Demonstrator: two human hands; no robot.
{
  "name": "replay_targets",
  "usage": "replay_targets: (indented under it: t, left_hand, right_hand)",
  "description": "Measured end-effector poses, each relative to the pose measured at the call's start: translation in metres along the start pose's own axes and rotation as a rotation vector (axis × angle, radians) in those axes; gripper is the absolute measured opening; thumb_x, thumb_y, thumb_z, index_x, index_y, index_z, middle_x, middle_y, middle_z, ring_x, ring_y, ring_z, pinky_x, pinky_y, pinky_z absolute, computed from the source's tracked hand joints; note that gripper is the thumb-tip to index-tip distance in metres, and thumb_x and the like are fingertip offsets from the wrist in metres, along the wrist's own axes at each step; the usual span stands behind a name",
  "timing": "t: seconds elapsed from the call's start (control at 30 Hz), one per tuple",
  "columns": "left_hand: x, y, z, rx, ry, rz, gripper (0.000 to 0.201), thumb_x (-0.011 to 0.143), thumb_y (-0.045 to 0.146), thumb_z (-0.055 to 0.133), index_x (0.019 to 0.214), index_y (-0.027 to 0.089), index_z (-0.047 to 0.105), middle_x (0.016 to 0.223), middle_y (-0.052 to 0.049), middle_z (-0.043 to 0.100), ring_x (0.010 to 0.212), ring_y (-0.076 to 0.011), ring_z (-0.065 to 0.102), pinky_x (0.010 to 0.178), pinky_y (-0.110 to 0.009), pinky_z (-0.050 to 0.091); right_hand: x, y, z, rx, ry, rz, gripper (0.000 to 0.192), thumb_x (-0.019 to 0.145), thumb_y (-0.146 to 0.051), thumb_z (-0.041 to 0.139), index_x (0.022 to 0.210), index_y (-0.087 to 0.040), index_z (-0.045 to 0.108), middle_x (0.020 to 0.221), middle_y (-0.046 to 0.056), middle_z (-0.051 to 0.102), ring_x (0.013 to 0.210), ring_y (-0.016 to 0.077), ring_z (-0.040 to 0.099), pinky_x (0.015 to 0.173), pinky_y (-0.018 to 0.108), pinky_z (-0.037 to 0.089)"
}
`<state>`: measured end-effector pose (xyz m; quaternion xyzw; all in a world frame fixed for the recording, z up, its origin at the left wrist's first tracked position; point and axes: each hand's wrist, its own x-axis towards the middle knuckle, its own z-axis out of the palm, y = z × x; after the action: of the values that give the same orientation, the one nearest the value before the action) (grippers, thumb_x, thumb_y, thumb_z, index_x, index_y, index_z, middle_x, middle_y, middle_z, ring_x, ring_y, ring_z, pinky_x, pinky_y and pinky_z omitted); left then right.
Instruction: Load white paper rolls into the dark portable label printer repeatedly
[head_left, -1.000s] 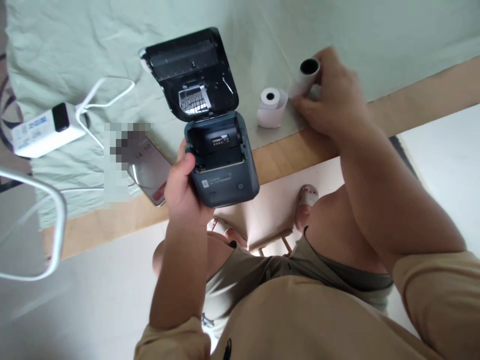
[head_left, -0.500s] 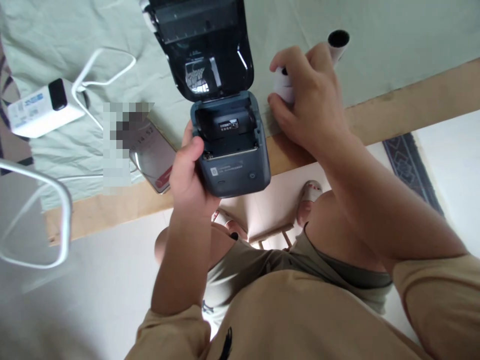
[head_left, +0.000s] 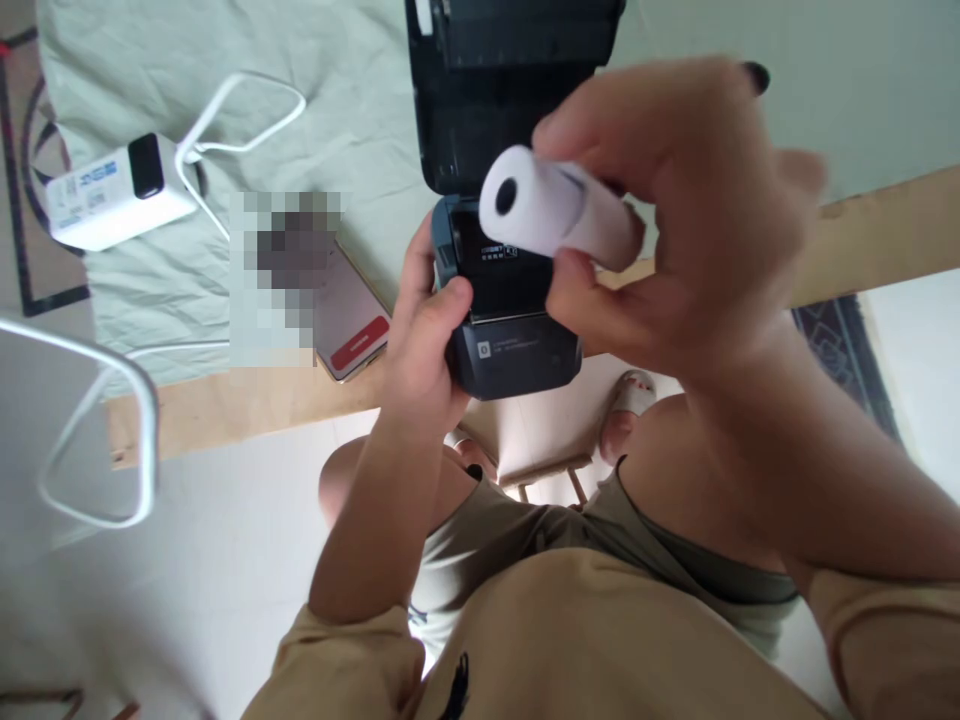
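My left hand (head_left: 427, 345) grips the left side of a dark label printer (head_left: 517, 365), thumb on its top edge. The printer's lid (head_left: 487, 130) is swung up and back, so the paper bay shows. Between the thumb and fingers of my right hand (head_left: 675, 210) is a white paper roll (head_left: 544, 205) with a dark core hole facing left. The roll is held above the bay and covers part of it. Behind my right hand the dark end of another tube (head_left: 757, 77) peeks out, mostly hidden.
A phone (head_left: 352, 325) with a red button on its screen lies left of the printer, partly blurred out. Farther left are a white box-shaped device (head_left: 120, 190) and a looped white cable (head_left: 244, 110). A green cloth (head_left: 360, 90) covers the wooden-edged table (head_left: 195, 400).
My right hand has lifted the paper roll off the cloth and brought it left over the printer. The printer, still in my left hand, appears farther right in view.
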<state>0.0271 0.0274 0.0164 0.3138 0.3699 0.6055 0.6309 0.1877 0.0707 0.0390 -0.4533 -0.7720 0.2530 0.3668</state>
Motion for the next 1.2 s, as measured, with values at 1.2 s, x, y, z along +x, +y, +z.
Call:
replay_targets:
  t: [1.2]
  left_hand:
    - [-0.003, 0.002, -0.008, 0.036, 0.009, -0.028, 0.038, 0.072, 0.014, 0.064, 0.108, 0.024, 0.055, 0.097, 0.001, 0.063, 0.091, -0.0161, 0.064, 0.075, -0.025, 0.052]
  right_hand:
    - [0.002, 0.000, 0.002, 0.114, 0.199, -0.206, 0.020, 0.080, -0.025, 0.058, 0.100, -0.026, 0.057, 0.108, -0.003, 0.062, 0.111, 0.0142, 0.057, 0.073, 0.024, 0.050]
